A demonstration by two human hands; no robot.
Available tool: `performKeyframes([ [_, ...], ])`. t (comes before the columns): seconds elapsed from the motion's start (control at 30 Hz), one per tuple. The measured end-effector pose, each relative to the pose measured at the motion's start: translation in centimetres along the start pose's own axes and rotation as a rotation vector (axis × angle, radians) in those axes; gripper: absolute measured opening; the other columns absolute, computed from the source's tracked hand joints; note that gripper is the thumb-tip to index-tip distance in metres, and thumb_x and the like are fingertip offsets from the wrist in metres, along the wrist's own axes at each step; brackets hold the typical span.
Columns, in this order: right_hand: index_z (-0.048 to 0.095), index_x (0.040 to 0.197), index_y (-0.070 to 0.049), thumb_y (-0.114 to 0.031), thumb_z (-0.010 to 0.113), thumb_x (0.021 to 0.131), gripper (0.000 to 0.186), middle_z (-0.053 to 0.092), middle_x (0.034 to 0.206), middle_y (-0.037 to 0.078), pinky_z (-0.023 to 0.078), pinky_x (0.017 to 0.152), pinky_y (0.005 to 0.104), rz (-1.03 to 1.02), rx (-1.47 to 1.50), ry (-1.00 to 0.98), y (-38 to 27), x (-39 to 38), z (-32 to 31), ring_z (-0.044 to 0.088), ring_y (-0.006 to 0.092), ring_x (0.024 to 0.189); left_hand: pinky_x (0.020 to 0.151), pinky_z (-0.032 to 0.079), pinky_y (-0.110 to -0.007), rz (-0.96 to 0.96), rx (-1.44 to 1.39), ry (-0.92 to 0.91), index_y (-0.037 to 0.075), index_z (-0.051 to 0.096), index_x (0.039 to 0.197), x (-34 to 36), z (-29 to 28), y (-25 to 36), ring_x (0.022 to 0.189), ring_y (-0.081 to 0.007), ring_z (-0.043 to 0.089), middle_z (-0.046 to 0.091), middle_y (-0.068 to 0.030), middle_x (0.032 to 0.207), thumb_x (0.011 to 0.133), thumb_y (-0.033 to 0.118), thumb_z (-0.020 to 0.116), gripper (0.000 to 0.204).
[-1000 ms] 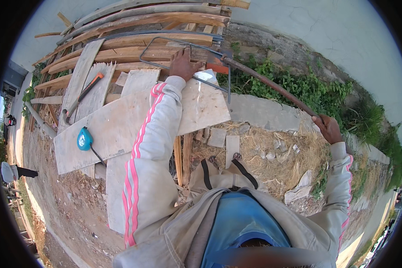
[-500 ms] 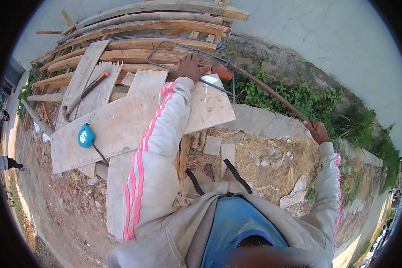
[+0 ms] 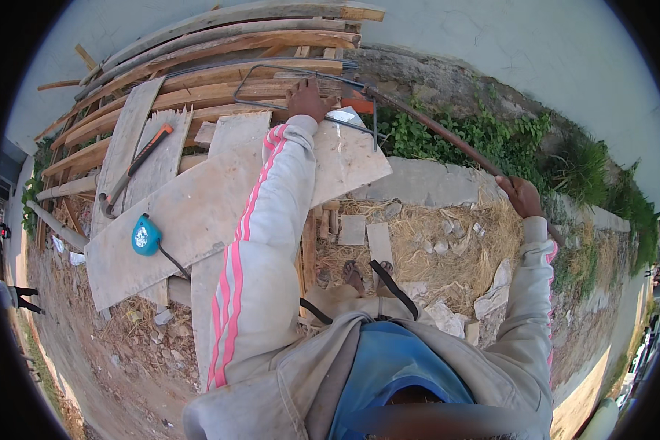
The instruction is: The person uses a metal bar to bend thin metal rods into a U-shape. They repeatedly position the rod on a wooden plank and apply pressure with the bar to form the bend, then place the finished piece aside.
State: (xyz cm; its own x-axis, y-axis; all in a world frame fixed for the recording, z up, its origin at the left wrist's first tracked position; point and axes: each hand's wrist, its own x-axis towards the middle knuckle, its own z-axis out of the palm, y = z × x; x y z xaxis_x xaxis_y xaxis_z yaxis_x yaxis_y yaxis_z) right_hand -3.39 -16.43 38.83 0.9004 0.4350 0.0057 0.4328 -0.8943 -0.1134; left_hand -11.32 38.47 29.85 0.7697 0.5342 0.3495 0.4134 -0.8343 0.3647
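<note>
The left hand lies palm down with its fingers spread, over the near side of a bent metal rod and the timber beneath; it seems to press the rod flat so it cannot swing, though the palm's contact is hidden. The right hand, well out to the side, is closed around a long brown bar. The bar's far end meets the rod near a corner, beside an orange piece; gripping far from that joint probably gives more leverage.

The rod, an open frame with several corners, rests on stacked timber, which likely serves as a raised support. Below the left hand, a wide pale board lies slanted under the forearm. Near its left end sits 1 blue tape measure, its dark strap trailing to the edge. Farther up, 1 hammer with an orange-and-black handle lies across 2 weathered boards, perhaps to stay reachable yet clear of the bar. Green plants grow behind the bar, along the wall.
</note>
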Motion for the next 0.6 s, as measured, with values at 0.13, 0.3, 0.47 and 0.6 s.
performKeyframes([
  [0.13,0.069,0.087,-0.002,-0.075,0.045,0.095,0.078,0.066,0.075,0.026,0.049,0.068,0.0543,0.053,0.003,0.065,-3.6,-4.3,1.5,0.066,0.0464,0.077,0.115,0.036,-0.053,-0.017,0.013,-0.018,0.003,0.052,0.142,0.5,0.3,-0.1,0.136,-0.0395,0.049,0.056,-0.0223,0.142,0.082,0.056,0.076,0.084],
  [0.3,0.069,0.084,-0.003,-0.073,0.047,0.095,0.075,0.065,0.071,0.024,0.049,0.065,0.0546,0.103,0.027,0.102,-5.3,-6.9,2.8,0.067,0.0443,0.074,0.114,0.035,-0.056,-0.003,0.021,-0.002,0.005,0.052,0.141,0.7,1.2,-0.5,0.137,-0.0384,0.048,0.055,-0.0199,0.142,0.081,0.055,0.077,0.082],
  [0.47,0.068,0.084,-0.003,-0.072,0.047,0.096,0.073,0.064,0.067,0.023,0.049,0.063,0.0539,0.136,0.004,0.118,-6.5,-7.4,2.3,0.067,0.0437,0.069,0.114,0.036,-0.055,0.006,-0.003,-0.014,0.005,0.053,0.140,0.6,1.3,-0.5,0.136,-0.0372,0.048,0.056,-0.0189,0.142,0.081,0.054,0.078,0.081],
  [0.6,0.067,0.084,-0.003,-0.069,0.049,0.097,0.069,0.064,0.067,0.023,0.048,0.061,0.0550,0.172,0.014,0.201,-9.7,-10.9,4.3,0.066,0.0442,0.069,0.113,0.036,-0.055,0.005,0.022,-0.009,0.005,0.054,0.140,0.6,1.0,-0.5,0.136,-0.0371,0.049,0.057,-0.0180,0.141,0.080,0.054,0.078,0.081],
])
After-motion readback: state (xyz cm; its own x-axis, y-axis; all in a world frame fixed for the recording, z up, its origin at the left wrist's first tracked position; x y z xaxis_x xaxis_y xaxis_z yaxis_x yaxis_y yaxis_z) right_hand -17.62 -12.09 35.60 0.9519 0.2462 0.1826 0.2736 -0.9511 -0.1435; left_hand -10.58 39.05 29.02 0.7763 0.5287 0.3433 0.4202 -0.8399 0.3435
